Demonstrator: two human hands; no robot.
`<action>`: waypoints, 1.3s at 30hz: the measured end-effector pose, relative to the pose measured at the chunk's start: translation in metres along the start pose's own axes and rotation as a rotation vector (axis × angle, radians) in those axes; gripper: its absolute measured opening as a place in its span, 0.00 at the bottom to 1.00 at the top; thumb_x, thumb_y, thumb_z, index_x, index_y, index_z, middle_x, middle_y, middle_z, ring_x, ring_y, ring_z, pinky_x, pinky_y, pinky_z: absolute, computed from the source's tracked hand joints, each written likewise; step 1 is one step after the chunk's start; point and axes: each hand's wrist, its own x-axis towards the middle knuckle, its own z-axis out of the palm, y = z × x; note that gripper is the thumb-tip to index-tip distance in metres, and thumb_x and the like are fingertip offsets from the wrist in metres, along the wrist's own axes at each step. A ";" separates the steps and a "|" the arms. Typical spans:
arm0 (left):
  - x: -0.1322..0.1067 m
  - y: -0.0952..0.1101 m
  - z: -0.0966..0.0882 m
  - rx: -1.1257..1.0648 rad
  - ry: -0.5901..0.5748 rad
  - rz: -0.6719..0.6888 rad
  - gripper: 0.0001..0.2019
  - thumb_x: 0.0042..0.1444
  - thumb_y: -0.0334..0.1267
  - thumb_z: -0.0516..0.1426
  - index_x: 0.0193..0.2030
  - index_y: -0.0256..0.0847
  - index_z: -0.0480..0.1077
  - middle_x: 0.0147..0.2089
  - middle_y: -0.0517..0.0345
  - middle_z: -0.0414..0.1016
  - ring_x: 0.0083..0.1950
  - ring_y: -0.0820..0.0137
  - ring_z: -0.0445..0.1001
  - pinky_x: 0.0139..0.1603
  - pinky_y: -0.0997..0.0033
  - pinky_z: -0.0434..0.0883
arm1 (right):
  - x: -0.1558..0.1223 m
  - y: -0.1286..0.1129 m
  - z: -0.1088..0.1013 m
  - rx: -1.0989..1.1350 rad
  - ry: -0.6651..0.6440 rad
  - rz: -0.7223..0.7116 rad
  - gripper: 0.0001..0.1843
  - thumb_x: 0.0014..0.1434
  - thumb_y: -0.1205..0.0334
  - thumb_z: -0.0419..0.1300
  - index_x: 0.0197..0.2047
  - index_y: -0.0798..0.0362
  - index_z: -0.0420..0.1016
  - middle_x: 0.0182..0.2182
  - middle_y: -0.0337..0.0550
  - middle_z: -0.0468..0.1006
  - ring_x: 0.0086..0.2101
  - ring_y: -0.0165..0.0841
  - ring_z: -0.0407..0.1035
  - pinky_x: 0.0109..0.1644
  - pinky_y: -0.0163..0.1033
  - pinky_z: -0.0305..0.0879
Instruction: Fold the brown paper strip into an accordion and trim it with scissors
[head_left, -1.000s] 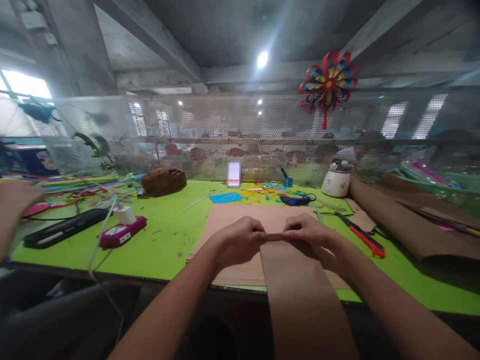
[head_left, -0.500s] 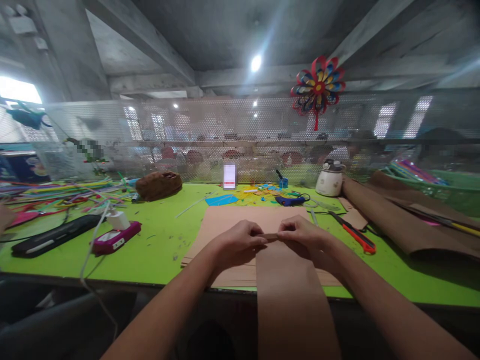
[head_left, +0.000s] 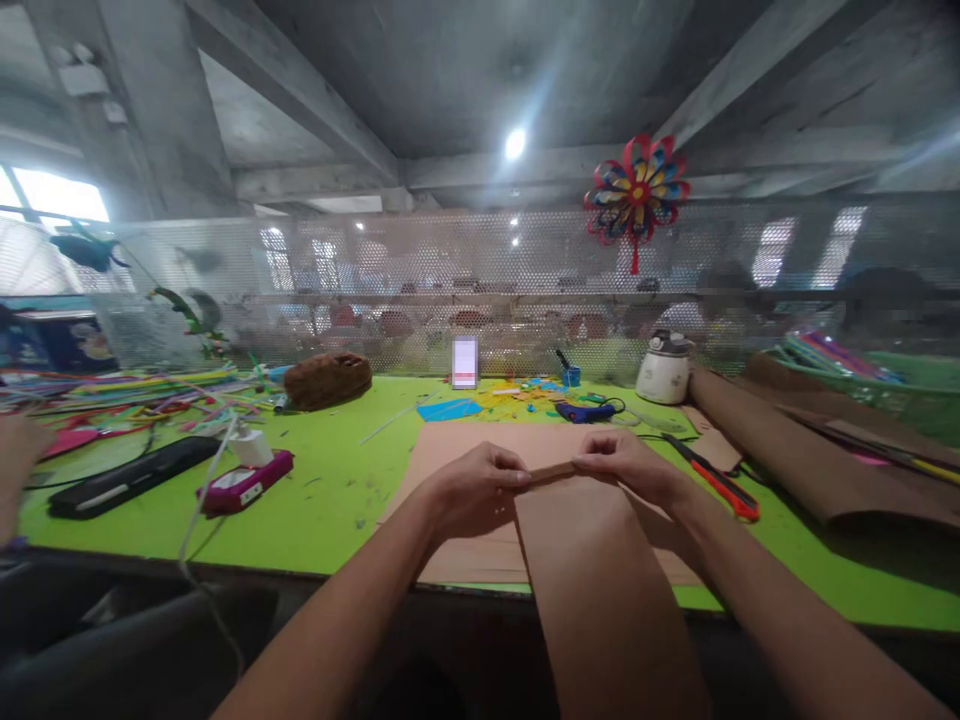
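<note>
A long strip of brown kraft paper hangs from my hands down over the table's front edge. Its top edge is folded over into a narrow band. My left hand pinches the left end of that fold between thumb and fingers. At the right end, my right hand pinches the same fold. Beneath both hands lies a stack of flat brown paper sheets on the green table.
A red utility knife, rolled brown paper and a white bottle are on the right. A blue glue gun lies behind the stack. Left are a purple power strip, a brown pouch and another person's hand.
My hands have moved slightly apart along the fold, and the strip has swung to the right at its lower end. At the far left, another person's hand has come further into view.
</note>
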 end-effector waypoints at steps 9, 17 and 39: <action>0.012 0.000 -0.011 0.213 0.045 0.114 0.11 0.44 0.41 0.63 0.26 0.34 0.69 0.24 0.62 0.63 0.27 0.76 0.59 0.30 0.75 0.57 | -0.002 -0.007 0.009 0.322 0.060 0.024 0.19 0.44 0.49 0.67 0.24 0.56 0.69 0.21 0.36 0.68 0.22 0.26 0.60 0.26 0.33 0.54; 0.011 0.001 -0.015 0.029 -0.160 0.071 0.10 0.41 0.37 0.65 0.28 0.30 0.75 0.27 0.55 0.71 0.29 0.73 0.66 0.34 0.71 0.60 | -0.010 -0.024 0.022 0.457 -0.085 -0.013 0.25 0.44 0.51 0.68 0.45 0.52 0.75 0.33 0.42 0.76 0.32 0.33 0.69 0.35 0.37 0.65; 0.021 -0.003 -0.016 0.092 0.124 0.075 0.10 0.41 0.35 0.65 0.31 0.32 0.75 0.30 0.52 0.74 0.31 0.71 0.69 0.35 0.71 0.65 | -0.006 -0.018 0.029 0.081 -0.307 -0.025 0.20 0.54 0.49 0.59 0.32 0.60 0.77 0.26 0.40 0.72 0.26 0.28 0.63 0.31 0.33 0.58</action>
